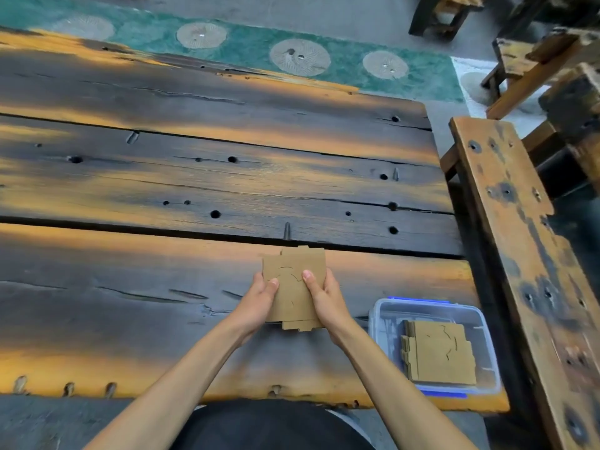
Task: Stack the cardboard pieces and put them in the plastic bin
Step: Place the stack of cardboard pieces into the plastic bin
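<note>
Head view, looking down: a small stack of cardboard pieces is held up over the near plank of the wooden table, clamped from both sides. Left hand grips the stack's left edge, thumb pressed flat on the top sheet and fingers wrapped underneath. Right hand mirrors it on the right edge, thumb on top, fingers tucked behind. The sheets are not squared: notched tabs poke out at twelve o'clock and again at six o'clock, where a lower piece sticks out below the palms. Curved cut lines show on the top sheet. Whether the stack's bottom edge touches the wood or hangs just clear of it is hard to say from this angle.

Out at four o'clock from the hands, near the table's right corner, sits the clear plastic bin with blue trim along its rims. Inside lies a second cardboard stack, flat on the bottom and pushed toward the bin's right side, its layered edges showing on the left.

Both bare forearms run in from six o'clock. The tabletop is dark, scorched-looking planks with orange streaks and scattered holes. At three o'clock, beside the table, a wooden bench in the same finish runs alongside. Up at twelve o'clock, beyond the far edge, a green rug with pale round patterns lies on the floor.
</note>
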